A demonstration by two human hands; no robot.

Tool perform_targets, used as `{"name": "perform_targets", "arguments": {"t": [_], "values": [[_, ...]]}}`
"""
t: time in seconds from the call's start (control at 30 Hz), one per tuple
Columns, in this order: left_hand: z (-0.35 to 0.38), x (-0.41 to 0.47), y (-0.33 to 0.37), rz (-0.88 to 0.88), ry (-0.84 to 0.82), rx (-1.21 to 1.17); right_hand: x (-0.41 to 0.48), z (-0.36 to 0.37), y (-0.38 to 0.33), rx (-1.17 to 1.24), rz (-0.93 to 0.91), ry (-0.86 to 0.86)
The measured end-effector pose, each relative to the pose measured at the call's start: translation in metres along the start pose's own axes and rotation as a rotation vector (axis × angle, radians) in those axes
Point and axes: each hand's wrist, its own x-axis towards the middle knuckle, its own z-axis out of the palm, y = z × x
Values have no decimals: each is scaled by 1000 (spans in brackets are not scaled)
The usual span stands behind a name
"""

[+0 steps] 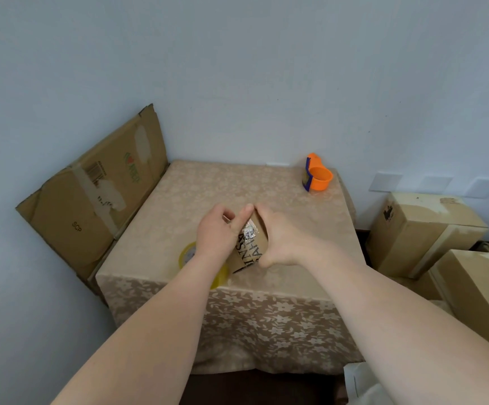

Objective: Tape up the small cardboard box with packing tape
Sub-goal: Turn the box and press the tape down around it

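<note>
A small brown cardboard box (250, 248) with black lettering and a shiny patch of tape stands on the table, near its front. My left hand (215, 233) grips its left side, fingers curled over the top. My right hand (281, 238) presses flat against its right side, thumb under the near corner. A yellowish roll of clear packing tape (187, 254) lies flat on the table just left of the box, mostly hidden under my left forearm.
The table (208, 188) wears a beige floral cloth. An orange tape dispenser (317, 176) sits at its far right corner. A flattened carton (91, 194) leans against the wall on the left. Stacked cardboard boxes (421, 229) stand on the floor at right.
</note>
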Motion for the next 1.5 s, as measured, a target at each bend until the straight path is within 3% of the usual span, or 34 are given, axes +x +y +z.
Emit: {"name": "perform_targets", "arguments": {"t": [0.23,0.43,0.73,1.0,1.2,1.5], "values": [[-1,7,3,-45,-61,2,-1,-12,-3,-40,21,-18],[-3,6,3,44,-174,102,-4,-13,0,-3,45,-25],[-4,5,3,-36,-80,-119,4,-12,1,34,53,-36],[-4,4,0,-1,-207,-134,4,-12,11,138,70,-42],[-3,-1,-5,-34,-170,-391,0,-12,17,204,73,-33],[9,-2,-8,-66,-272,-475,1,-8,39,373,143,-39]]}}
